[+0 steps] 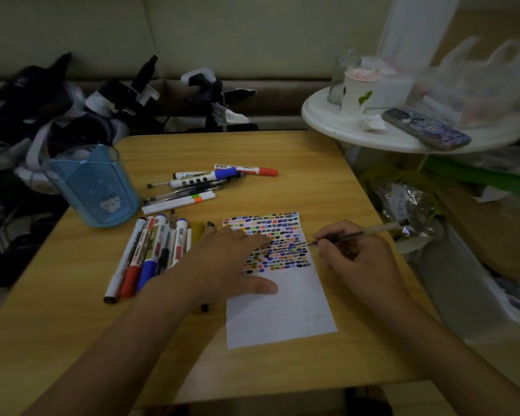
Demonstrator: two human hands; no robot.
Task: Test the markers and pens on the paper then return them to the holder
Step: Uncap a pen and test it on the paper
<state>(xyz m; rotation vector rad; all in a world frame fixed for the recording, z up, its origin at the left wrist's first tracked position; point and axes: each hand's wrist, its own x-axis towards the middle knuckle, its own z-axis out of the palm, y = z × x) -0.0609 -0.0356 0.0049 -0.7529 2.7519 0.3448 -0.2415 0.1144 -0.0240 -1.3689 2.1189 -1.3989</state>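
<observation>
Markers and pens lay in two groups on a light wooden tabletop (282, 151), and every place below is given relative to the white sheet of paper (278, 310) near its middle. Far to the left of the paper and a little behind it stood a translucent blue plastic pen holder (95, 186) with a small cartoon face on its side, at the table's left edge. Behind the paper and to its left lay a loose pile of markers and pens (204, 183), among them a white marker with a blue cap (201, 178) and a white marker with a red cap (246, 170). Just left of the paper lay a row of markers side by side (144, 256), with red, blue and black caps showing. The left hand (231, 262) rested flat, fingers straight and relaxed, its fingertips on the paper's left part and its wrist over the row. The paper's far half was covered in rows of small coloured dabs. At the paper's right edge the right hand (357, 253) pinched a thin dark pen with a pale rear end (354, 234), its tip touching the paper beside the dabs. Behind the paper and to its right stood a round white side table (373, 136) carrying a paper cup (357, 91) and a phone in a patterned case (427, 129).
</observation>
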